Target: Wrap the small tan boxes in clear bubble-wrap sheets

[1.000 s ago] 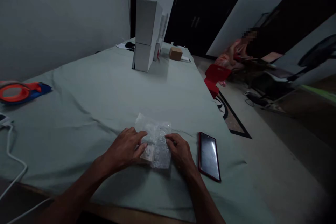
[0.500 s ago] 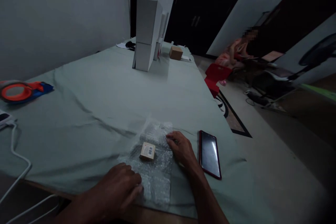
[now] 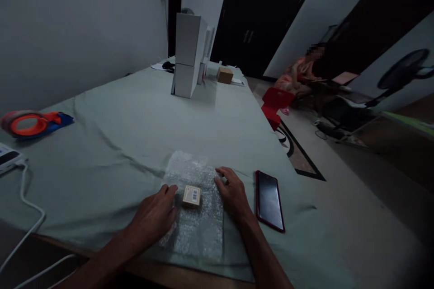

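Note:
A sheet of bubble wrap [image 3: 200,239] lies spread on the cloth-covered table in front of me. On its middle sits a small cream box [image 3: 191,196] with a barcode label on top. My left hand [image 3: 156,212] is at the wrap's left edge, its fingers bent and closed on that edge just left of the box. At the opposite edge, my right hand [image 3: 233,192] rests with thumb and forefinger apart, their tips against the wrap. Neither hand touches the box.
A phone [image 3: 269,201] lies right of my right hand. Far left are an orange-and-blue tape dispenser [image 3: 37,124] and a white device [image 3: 10,159] with a cable. White boxes [image 3: 186,54] and a brown carton [image 3: 224,75] stand farther back. A person [image 3: 298,74] sits beyond a red chair [image 3: 276,104].
My left hand has moved up and away from the near edge, to beside the box. The wrap's left and far parts lie flatter and wider. My right hand has hardly moved; its fingers are slightly more parted.

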Demonstrator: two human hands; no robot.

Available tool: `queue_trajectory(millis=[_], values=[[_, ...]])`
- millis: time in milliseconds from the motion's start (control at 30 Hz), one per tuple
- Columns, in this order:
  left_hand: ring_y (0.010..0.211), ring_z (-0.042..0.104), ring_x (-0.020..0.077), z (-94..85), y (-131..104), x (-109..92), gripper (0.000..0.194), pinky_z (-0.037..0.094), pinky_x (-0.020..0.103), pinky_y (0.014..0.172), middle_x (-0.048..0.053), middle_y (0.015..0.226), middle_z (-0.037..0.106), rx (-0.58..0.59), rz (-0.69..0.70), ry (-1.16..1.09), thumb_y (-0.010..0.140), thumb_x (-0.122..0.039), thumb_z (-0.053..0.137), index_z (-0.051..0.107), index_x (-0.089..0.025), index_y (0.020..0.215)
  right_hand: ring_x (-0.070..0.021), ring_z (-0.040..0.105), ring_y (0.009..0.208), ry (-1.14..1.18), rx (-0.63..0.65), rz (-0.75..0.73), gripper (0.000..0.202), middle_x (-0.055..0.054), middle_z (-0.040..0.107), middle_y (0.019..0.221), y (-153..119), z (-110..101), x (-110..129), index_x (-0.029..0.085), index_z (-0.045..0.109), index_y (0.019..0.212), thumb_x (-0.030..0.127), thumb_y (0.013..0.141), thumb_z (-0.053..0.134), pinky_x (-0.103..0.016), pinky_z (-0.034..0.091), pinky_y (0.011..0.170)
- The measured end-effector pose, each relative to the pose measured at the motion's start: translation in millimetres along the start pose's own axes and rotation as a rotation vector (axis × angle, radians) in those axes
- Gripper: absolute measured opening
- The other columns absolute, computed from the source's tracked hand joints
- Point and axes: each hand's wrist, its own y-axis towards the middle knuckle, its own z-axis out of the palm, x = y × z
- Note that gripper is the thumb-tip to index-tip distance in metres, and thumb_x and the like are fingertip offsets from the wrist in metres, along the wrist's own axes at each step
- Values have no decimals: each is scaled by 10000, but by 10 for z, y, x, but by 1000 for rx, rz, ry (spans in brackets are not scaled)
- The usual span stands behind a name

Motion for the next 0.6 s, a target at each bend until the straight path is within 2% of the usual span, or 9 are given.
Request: queue_trajectory(millis=[100, 233, 367, 500, 600], values=[[936, 663, 264, 6, 43, 16, 405, 507, 368, 776, 123, 1127, 592, 17, -4, 39, 846, -130, 465, 452, -158, 1250, -238, 565, 1123, -47, 13, -5, 311, -117, 623, 1207, -6, 19, -17, 183, 622, 1137, 220, 846, 519, -424, 442, 981], [913, 656, 264, 2, 88, 10, 313, 509, 374, 769, 114, 1066, 591, 17, -1, 76, 840, -123, 470, 514, -159, 1148, -267, 570, 1087, -149, 71, 0, 251, -112, 654, 1128, -24, 2, -20, 192, 672, 1031, 165, 797, 587, -453, 428, 974], [920, 631, 243, 19, 59, -11, 243, 510, 363, 790, 93, 1024, 591, -81, 29, 48, 839, -113, 465, 545, -184, 1057, -281, 583, 1040, -227, 124, -3, 207, -119, 651, 1090, -28, -52, 11, 192, 696, 975, 151, 786, 621, -439, 449, 920], [942, 585, 231, 74, -78, -142, 225, 501, 372, 833, 79, 1008, 590, -258, 219, -58, 839, -87, 460, 560, -203, 1003, -291, 588, 1073, -263, 184, 14, 231, -145, 629, 1158, -1, -129, 86, 182, 703, 984, 131, 766, 646, -430, 453, 920], [952, 562, 240, 149, -180, -265, 225, 498, 394, 833, 85, 1027, 592, -306, 401, -116, 852, -85, 458, 564, -203, 1011, -296, 579, 1099, -277, 232, 31, 254, -142, 618, 1196, -16, -283, 162, 189, 700, 1005, 137, 760, 657, -429, 445, 932]])
